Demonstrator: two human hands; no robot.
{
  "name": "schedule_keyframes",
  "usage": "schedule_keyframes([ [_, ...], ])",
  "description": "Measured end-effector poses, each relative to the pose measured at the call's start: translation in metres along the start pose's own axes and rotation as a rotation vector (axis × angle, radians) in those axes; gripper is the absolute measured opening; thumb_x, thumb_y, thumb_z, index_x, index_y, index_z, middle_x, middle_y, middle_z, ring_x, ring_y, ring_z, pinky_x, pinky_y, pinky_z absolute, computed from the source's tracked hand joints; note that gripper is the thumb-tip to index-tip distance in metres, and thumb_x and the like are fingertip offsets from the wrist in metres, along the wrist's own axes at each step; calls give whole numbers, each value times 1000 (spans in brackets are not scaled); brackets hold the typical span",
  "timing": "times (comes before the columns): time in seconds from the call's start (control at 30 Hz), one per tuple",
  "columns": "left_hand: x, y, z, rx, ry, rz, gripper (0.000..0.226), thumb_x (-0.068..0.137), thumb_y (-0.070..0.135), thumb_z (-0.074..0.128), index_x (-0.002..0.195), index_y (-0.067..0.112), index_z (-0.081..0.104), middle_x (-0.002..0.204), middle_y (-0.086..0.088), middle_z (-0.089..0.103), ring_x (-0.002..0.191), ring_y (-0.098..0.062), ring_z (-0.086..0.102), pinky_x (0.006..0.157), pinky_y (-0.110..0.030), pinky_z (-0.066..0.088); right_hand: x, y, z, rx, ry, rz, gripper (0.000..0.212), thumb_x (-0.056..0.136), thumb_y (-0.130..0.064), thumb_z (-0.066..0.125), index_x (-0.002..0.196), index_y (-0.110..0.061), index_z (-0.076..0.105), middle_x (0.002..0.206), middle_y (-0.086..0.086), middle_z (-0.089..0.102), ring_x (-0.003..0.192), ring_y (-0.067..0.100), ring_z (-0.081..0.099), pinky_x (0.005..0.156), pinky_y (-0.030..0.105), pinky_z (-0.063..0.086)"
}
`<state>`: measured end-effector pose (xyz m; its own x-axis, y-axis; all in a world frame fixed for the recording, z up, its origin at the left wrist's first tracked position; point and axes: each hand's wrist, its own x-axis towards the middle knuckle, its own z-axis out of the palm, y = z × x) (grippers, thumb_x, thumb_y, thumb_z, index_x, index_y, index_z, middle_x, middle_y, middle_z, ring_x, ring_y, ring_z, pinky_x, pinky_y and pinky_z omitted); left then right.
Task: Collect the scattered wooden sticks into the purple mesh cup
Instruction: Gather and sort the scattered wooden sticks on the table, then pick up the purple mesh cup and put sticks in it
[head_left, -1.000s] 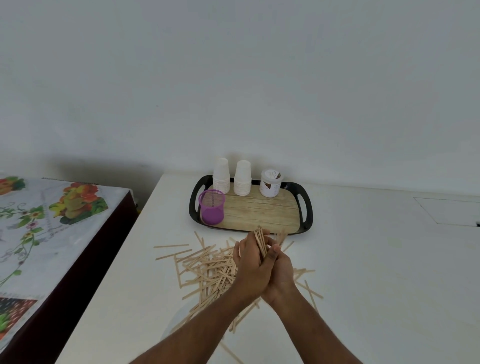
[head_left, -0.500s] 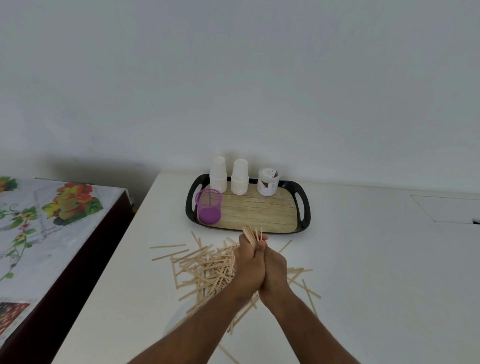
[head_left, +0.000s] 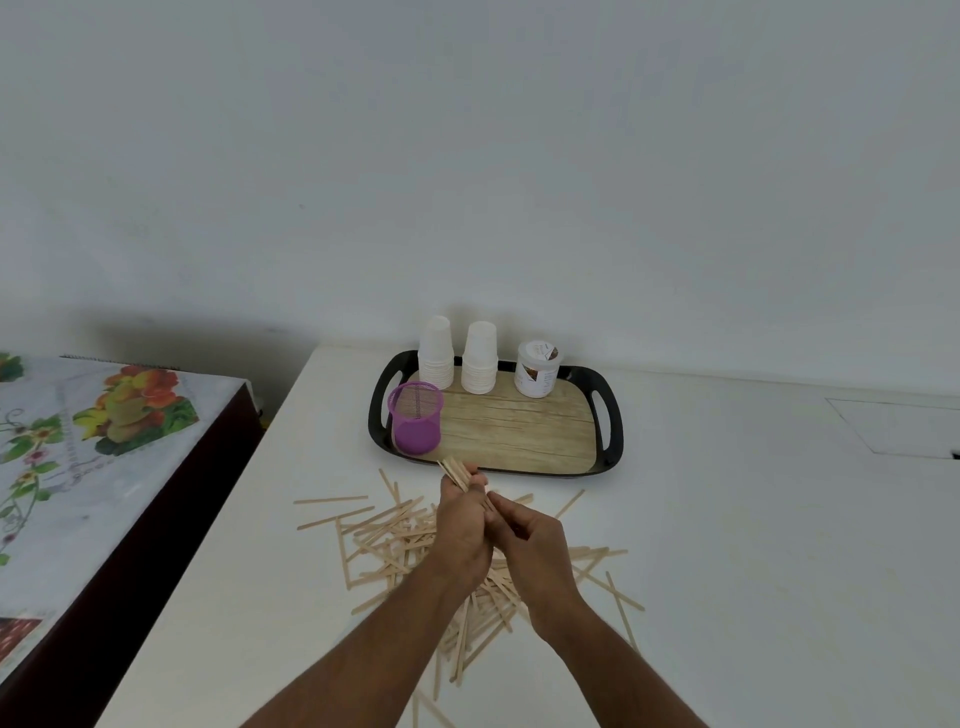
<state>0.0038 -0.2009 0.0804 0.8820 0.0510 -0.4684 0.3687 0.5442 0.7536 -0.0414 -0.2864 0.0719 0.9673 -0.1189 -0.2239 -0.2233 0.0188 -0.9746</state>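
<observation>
The purple mesh cup (head_left: 415, 426) stands upright on the left end of a black tray (head_left: 615, 415), with no sticks showing above its rim. Scattered wooden sticks (head_left: 384, 535) lie in a loose pile on the white table, just in front of the tray. My left hand (head_left: 462, 530) grips a bundle of sticks (head_left: 453, 470) whose tips poke out above my fingers, close to the cup's base. My right hand (head_left: 535, 545) sits right beside it, and its curled fingertips pinch the bundle at my left palm. My forearms hide part of the pile.
Two stacks of white paper cups (head_left: 435, 348) and a white jar (head_left: 536, 369) stand along the tray's back edge. A lower table with a floral cloth (head_left: 78, 441) stands to the left, across a dark gap. The wall is close behind the tray.
My hands have gone from clasped together around the bundle to slightly apart, the right one drawing off to the right. The bundle's tips now lean left towards the cup.
</observation>
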Motion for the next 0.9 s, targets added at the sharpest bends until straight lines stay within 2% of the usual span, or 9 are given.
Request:
schedule_keyframes([
  [0.1, 4, 0, 1, -85, -49, -27, 13, 111, 12, 37, 109, 9, 50, 102, -8, 55, 69, -18, 53, 58, -29, 60, 7, 5, -4, -94, 52, -103, 33, 93, -13, 76, 119, -33, 75, 103, -14, 80, 101, 2, 75, 91, 24, 60],
  [0.17, 5, -2, 4, -101, -114, -27, 10, 111, 16, 37, 112, 13, 47, 105, -6, 62, 84, -27, 61, 83, -52, 62, 12, 7, -5, -144, 96, -165, 34, 91, -11, 78, 119, -30, 76, 100, -15, 80, 98, 3, 75, 90, 26, 61],
  [0.23, 8, -1, 4, -81, -138, -11, 8, 111, 18, 37, 113, 16, 44, 102, -4, 67, 89, -29, 60, 101, -66, 50, 17, 7, -4, -185, 123, -208, 37, 89, -12, 79, 120, -31, 76, 100, -17, 80, 98, 1, 75, 88, 24, 61],
  [0.4, 18, 1, 2, -43, -201, 1, 9, 112, 25, 35, 106, 25, 43, 94, 0, 70, 71, -13, 66, 73, -42, 54, 26, 5, 0, -233, 180, -338, 43, 89, -6, 78, 116, -40, 73, 101, -28, 76, 98, -4, 73, 82, 13, 57],
  [0.47, 24, 2, -1, 2, -200, -14, 9, 111, 28, 36, 106, 27, 43, 98, 3, 71, 74, -17, 64, 73, -42, 49, 31, 4, 2, -228, 176, -332, 39, 91, -9, 76, 115, -39, 74, 102, -30, 76, 99, -5, 72, 80, 13, 57],
  [0.6, 35, 10, -11, 95, -157, -9, 16, 109, 25, 45, 122, 15, 47, 110, -2, 66, 87, -18, 58, 64, -31, 48, 44, 2, 7, -96, 73, -136, 29, 96, -10, 71, 117, -29, 78, 98, -12, 81, 85, 4, 75, 78, 22, 61],
  [0.67, 41, 13, -17, 164, -139, 2, 21, 106, 24, 52, 126, 18, 49, 117, -3, 64, 101, -16, 60, 71, -30, 50, 50, 1, 8, 57, 47, -36, 23, 96, -10, 71, 113, -22, 80, 89, 3, 81, 70, 11, 67, 72, 23, 60],
  [0.8, 60, 21, -33, 326, -91, 124, 41, 99, 43, 62, 130, 21, 48, 137, -1, 51, 125, -13, 50, 109, -38, 39, 61, 1, 4, 276, 20, 78, 22, 96, -3, 68, 116, -5, 77, 85, 13, 73, 70, 17, 60, 78, 27, 60],
  [0.9, 86, 37, -45, 705, 182, 424, 72, 86, 55, 70, 140, 15, 44, 139, -6, 40, 127, -25, 44, 106, -43, 41, 68, 1, -2, 333, 22, 113, 23, 97, 0, 64, 117, -1, 74, 87, 16, 69, 69, 17, 60, 77, 26, 60],
])
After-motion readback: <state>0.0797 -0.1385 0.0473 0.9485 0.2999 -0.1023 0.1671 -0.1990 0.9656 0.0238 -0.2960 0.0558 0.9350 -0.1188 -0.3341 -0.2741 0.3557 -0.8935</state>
